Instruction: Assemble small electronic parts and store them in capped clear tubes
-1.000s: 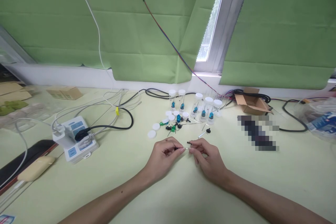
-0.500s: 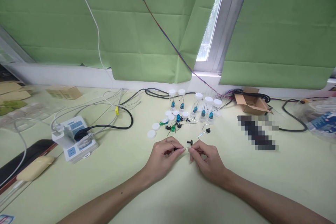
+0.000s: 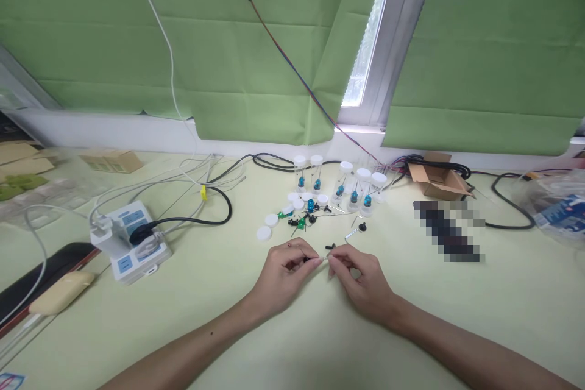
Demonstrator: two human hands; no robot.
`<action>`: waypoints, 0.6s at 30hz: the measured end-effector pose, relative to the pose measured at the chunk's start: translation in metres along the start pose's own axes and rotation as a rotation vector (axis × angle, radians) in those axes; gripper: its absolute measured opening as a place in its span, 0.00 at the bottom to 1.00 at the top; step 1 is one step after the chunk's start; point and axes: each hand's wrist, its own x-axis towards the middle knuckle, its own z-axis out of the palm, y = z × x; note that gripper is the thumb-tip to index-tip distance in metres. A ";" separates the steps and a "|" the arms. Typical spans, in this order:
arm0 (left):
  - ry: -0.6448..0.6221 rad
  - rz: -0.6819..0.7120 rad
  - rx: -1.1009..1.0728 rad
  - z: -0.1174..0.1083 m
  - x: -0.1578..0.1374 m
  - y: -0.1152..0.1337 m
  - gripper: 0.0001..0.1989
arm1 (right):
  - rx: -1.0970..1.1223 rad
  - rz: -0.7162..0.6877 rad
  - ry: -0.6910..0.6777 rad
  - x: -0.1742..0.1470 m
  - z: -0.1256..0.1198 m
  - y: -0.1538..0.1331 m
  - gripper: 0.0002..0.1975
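My left hand [image 3: 289, 269] is closed in a pinch on a small black part [image 3: 306, 259], mostly hidden by the fingers. A thin silvery piece [image 3: 325, 258] bridges the gap to my right hand [image 3: 359, 274], whose thumb and forefinger are pressed together on its other end. Just behind the right fingertips lies a black knob-like part [image 3: 329, 248]. Farther back are a bent metal rod [image 3: 351, 234] and a second black knob-like part [image 3: 362, 227]. Small green parts [image 3: 301, 223] and white round caps [image 3: 264, 233] are scattered behind the left hand.
Several clear vials with white lids [image 3: 363, 174] stand at the back, blue parts inside. To the left is a power strip [image 3: 137, 241] with cables. An open cardboard box [image 3: 441, 186] and a plastic bag [image 3: 560, 210] are at the right. Green blinds [image 3: 256, 61] hang behind.
My hands have stayed almost in place, with fingertips slightly shifted. More of the thin silvery piece shows between them now.
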 end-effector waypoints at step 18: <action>-0.045 -0.099 -0.170 -0.003 0.004 0.000 0.10 | 0.023 -0.101 0.069 -0.002 0.003 0.008 0.07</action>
